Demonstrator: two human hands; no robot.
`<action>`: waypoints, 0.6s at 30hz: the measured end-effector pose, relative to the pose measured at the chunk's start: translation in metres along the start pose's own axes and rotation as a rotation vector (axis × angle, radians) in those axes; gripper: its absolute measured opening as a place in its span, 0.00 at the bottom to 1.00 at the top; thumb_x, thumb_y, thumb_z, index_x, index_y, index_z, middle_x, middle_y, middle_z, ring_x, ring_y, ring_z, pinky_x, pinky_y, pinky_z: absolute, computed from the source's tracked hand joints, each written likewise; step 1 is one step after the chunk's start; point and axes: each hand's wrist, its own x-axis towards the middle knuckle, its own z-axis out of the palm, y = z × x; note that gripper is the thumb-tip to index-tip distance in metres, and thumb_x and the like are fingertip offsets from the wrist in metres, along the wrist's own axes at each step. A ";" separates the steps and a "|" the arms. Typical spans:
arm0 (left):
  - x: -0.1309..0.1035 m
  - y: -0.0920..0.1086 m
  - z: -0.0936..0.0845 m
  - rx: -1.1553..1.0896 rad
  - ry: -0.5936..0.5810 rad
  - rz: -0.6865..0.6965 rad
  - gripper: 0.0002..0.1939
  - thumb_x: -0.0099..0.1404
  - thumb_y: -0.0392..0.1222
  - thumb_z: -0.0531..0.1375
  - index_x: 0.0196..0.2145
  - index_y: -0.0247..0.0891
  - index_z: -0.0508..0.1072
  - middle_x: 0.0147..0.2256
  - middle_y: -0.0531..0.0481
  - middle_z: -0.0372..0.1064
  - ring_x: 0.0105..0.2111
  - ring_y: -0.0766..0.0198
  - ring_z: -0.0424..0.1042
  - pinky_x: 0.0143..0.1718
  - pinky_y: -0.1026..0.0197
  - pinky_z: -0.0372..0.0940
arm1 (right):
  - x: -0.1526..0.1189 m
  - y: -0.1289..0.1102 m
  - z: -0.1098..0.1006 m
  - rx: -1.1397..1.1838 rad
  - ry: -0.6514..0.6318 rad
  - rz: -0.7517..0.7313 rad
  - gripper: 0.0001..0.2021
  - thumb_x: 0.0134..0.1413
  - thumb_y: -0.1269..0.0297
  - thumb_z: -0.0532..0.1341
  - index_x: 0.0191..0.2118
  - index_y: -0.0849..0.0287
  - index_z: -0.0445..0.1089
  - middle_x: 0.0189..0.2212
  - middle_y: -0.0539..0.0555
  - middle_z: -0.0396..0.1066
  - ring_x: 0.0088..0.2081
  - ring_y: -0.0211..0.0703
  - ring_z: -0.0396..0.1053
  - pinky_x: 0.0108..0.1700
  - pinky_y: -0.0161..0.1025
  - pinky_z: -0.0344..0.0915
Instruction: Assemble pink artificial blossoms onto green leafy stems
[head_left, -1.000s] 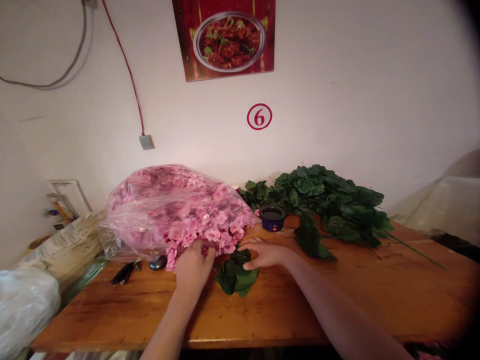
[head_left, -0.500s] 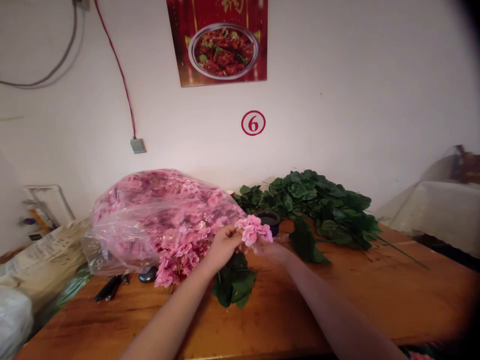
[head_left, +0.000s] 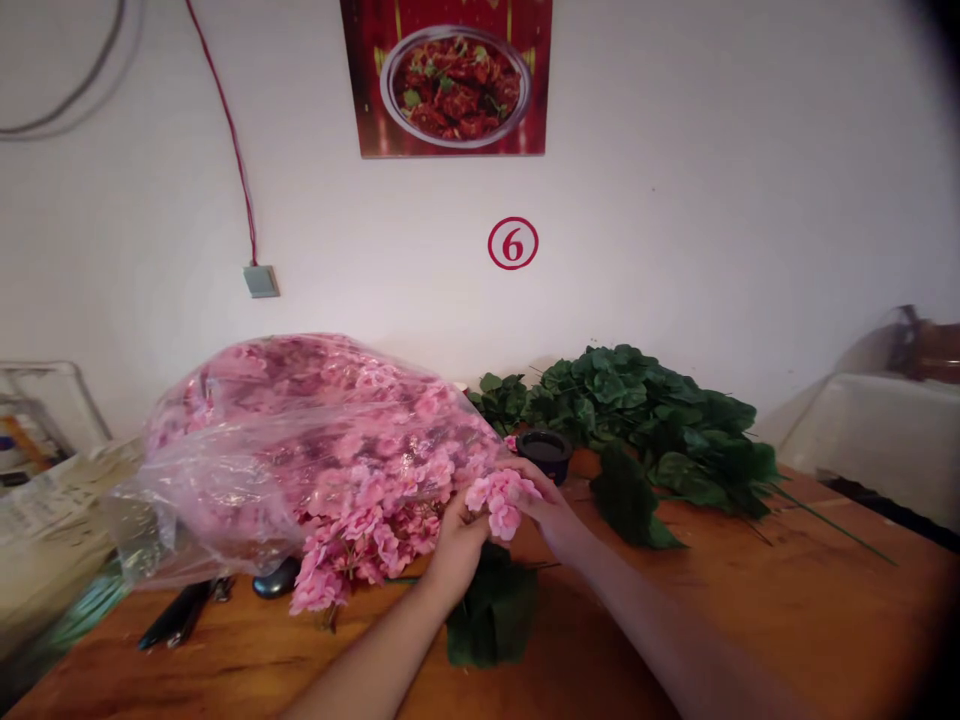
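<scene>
Between my two hands, over the wooden table, is a pink artificial flower cluster (head_left: 501, 500). My left hand (head_left: 459, 545) grips it from below left, its fingertips partly hidden by the petals. On the other side, my right hand (head_left: 546, 508) has its fingers closed around the blossoms. Dark green artificial leaves (head_left: 491, 610) hang or lie just beneath my hands; I cannot tell whether they are joined to the cluster. To the left, loose pink flowers (head_left: 367, 540) spill out of a large clear plastic bag (head_left: 315, 420) full of similar blossoms.
A dark round tub (head_left: 544, 452) stands behind my right hand. Green artificial leaves (head_left: 637, 400) are heaped at the back right, with one leaf bunch (head_left: 630, 500) in front. A black-handled tool (head_left: 180, 610) and a dark rounded object (head_left: 276, 578) lie on the wooden table (head_left: 750, 610) at left.
My hands have come slightly lower and nearer with the flower cluster, which has turned to face more downward. My right hand now wraps its side. The whole view has shifted a little.
</scene>
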 end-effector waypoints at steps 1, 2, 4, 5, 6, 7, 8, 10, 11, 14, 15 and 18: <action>0.000 -0.004 -0.001 -0.043 -0.031 -0.053 0.22 0.49 0.38 0.64 0.44 0.35 0.71 0.30 0.49 0.74 0.27 0.62 0.71 0.31 0.60 0.68 | 0.000 0.003 0.001 0.016 0.017 0.018 0.15 0.52 0.56 0.62 0.45 0.54 0.67 0.41 0.53 0.67 0.41 0.45 0.66 0.45 0.42 0.63; 0.001 -0.007 -0.002 -0.071 -0.076 -0.104 0.23 0.47 0.36 0.65 0.43 0.34 0.71 0.28 0.50 0.73 0.25 0.62 0.71 0.29 0.60 0.67 | 0.001 0.007 0.002 0.046 0.030 0.045 0.14 0.54 0.54 0.60 0.44 0.54 0.67 0.38 0.53 0.67 0.38 0.44 0.67 0.43 0.42 0.64; 0.003 -0.012 -0.004 -0.074 -0.141 -0.158 0.23 0.42 0.33 0.66 0.40 0.32 0.72 0.24 0.51 0.72 0.23 0.63 0.69 0.27 0.61 0.67 | 0.001 0.011 0.006 0.119 0.044 0.102 0.15 0.56 0.52 0.57 0.43 0.55 0.67 0.32 0.52 0.67 0.33 0.43 0.67 0.38 0.41 0.65; 0.004 -0.013 -0.004 -0.058 -0.142 -0.158 0.23 0.40 0.32 0.67 0.38 0.32 0.72 0.24 0.52 0.71 0.23 0.63 0.69 0.26 0.62 0.66 | 0.002 0.013 0.008 0.146 0.051 0.121 0.15 0.55 0.51 0.57 0.42 0.56 0.67 0.31 0.52 0.67 0.32 0.43 0.66 0.37 0.41 0.65; 0.005 -0.013 -0.004 -0.038 -0.127 -0.139 0.23 0.40 0.31 0.67 0.38 0.33 0.72 0.25 0.52 0.71 0.24 0.64 0.69 0.26 0.62 0.66 | 0.002 0.014 0.010 0.160 0.054 0.139 0.16 0.55 0.49 0.57 0.41 0.56 0.67 0.31 0.53 0.67 0.31 0.43 0.66 0.36 0.41 0.65; 0.005 -0.012 -0.004 -0.015 -0.113 -0.104 0.23 0.40 0.31 0.67 0.38 0.33 0.71 0.27 0.52 0.71 0.26 0.63 0.69 0.27 0.62 0.65 | 0.002 0.014 0.012 0.164 0.050 0.156 0.17 0.54 0.48 0.57 0.40 0.57 0.67 0.31 0.53 0.67 0.31 0.43 0.66 0.35 0.40 0.65; 0.005 -0.009 -0.003 0.008 -0.100 -0.058 0.23 0.41 0.32 0.67 0.38 0.34 0.71 0.28 0.52 0.72 0.28 0.63 0.69 0.29 0.62 0.65 | 0.001 0.015 0.013 0.161 0.041 0.173 0.18 0.54 0.47 0.57 0.39 0.57 0.67 0.30 0.53 0.67 0.29 0.42 0.66 0.33 0.40 0.64; 0.005 -0.003 -0.001 0.061 -0.110 0.039 0.19 0.45 0.34 0.66 0.38 0.35 0.72 0.32 0.50 0.72 0.32 0.61 0.69 0.35 0.60 0.65 | 0.001 0.015 0.013 0.121 0.012 0.189 0.19 0.55 0.46 0.56 0.40 0.57 0.67 0.30 0.53 0.67 0.28 0.42 0.65 0.32 0.39 0.64; 0.004 0.000 0.001 0.085 -0.107 0.083 0.16 0.47 0.34 0.65 0.37 0.35 0.72 0.33 0.49 0.73 0.34 0.61 0.69 0.38 0.59 0.64 | 0.001 0.015 0.013 0.080 -0.003 0.179 0.19 0.56 0.46 0.55 0.40 0.57 0.67 0.31 0.53 0.67 0.29 0.42 0.66 0.33 0.40 0.64; 0.002 0.007 0.003 0.152 -0.090 0.141 0.09 0.52 0.36 0.62 0.34 0.35 0.72 0.34 0.49 0.72 0.34 0.61 0.68 0.40 0.60 0.63 | 0.001 0.015 0.011 -0.122 -0.022 0.081 0.17 0.59 0.47 0.52 0.39 0.56 0.67 0.35 0.53 0.66 0.38 0.44 0.65 0.41 0.42 0.63; 0.001 0.008 0.003 0.175 -0.091 0.141 0.08 0.53 0.36 0.61 0.33 0.35 0.72 0.33 0.49 0.72 0.34 0.61 0.68 0.39 0.60 0.63 | 0.000 0.013 0.011 -0.207 -0.031 0.040 0.17 0.59 0.48 0.51 0.38 0.56 0.67 0.35 0.53 0.65 0.40 0.45 0.64 0.44 0.43 0.61; -0.001 0.011 0.004 0.242 -0.102 0.117 0.04 0.55 0.39 0.59 0.29 0.35 0.71 0.28 0.50 0.70 0.31 0.62 0.67 0.35 0.61 0.63 | 0.000 0.007 0.013 -0.439 -0.064 -0.068 0.18 0.62 0.49 0.48 0.35 0.56 0.67 0.36 0.54 0.64 0.43 0.45 0.60 0.49 0.45 0.57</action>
